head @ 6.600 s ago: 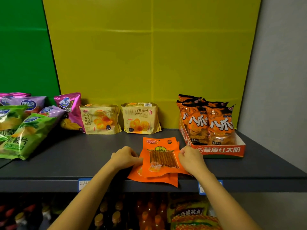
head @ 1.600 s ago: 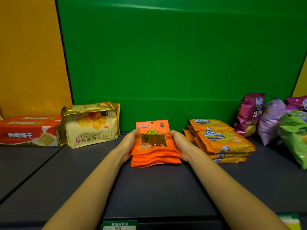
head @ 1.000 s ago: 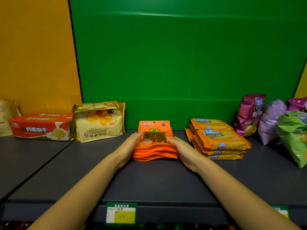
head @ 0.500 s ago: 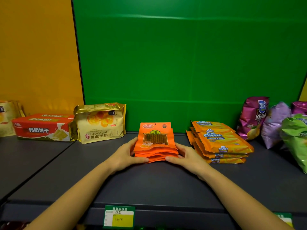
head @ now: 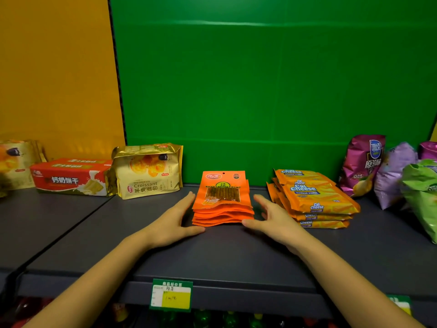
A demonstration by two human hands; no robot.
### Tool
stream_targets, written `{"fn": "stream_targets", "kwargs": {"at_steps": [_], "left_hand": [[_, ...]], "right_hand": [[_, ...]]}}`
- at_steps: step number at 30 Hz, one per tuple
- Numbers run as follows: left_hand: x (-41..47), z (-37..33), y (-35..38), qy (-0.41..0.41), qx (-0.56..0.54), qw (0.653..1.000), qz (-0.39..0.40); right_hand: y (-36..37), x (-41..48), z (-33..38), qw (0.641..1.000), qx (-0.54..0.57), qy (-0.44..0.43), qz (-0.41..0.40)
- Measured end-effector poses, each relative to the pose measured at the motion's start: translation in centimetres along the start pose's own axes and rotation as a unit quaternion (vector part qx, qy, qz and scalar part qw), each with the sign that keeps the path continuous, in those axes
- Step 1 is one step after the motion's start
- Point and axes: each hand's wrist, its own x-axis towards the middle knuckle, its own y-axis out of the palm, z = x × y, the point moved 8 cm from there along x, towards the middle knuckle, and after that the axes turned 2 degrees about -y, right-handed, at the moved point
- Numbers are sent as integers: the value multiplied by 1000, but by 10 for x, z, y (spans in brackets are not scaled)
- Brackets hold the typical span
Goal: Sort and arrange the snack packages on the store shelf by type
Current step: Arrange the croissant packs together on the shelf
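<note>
A stack of several flat orange snack-stick packets [head: 222, 200] lies on the dark grey shelf [head: 224, 254], near the green back panel. My left hand [head: 176, 221] rests open on the shelf just left of the stack, fingers spread, a small gap to the packets. My right hand [head: 272, 218] is open just right of it, also apart from the stack. A pile of Cal Cheese wafer packs [head: 312, 197] lies to the right of my right hand. A gold croissant bag [head: 147, 170] stands to the left.
A red biscuit box [head: 71, 177] and another gold bag [head: 15, 163] sit at far left. Purple chip bags [head: 363, 162] and a green chip bag [head: 423, 195] crowd the right end. A green and yellow price tag [head: 171, 295] hangs on the shelf's front edge.
Both hands have let go of the orange stack and drawn slightly outward and back. The stack now rests on the shelf on its own, neatly squared.
</note>
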Motion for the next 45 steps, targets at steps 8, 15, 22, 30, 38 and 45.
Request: {"fn": "stream_targets", "kwargs": {"at_steps": [8, 15, 22, 30, 38, 45], "left_hand": [[-67, -5, -78, -42, 331, 911, -242], [-136, 23, -116, -103, 337, 881, -316], [-192, 61, -123, -152, 344, 875, -306], [-235, 107, -166, -203, 316, 862, -340], [-234, 165, -235, -154, 292, 882, -336], [-220, 204, -286, -89, 290, 905, -297]], "right_hand": [[-21, -16, 53, 949, -238, -177, -105], [14, -9, 84, 941, -238, -232, -65], [57, 12, 120, 931, -230, -282, -11], [91, 68, 169, 928, -232, -291, 24], [124, 151, 213, 937, -274, -218, -12], [150, 193, 224, 911, -391, -130, 16]]}}
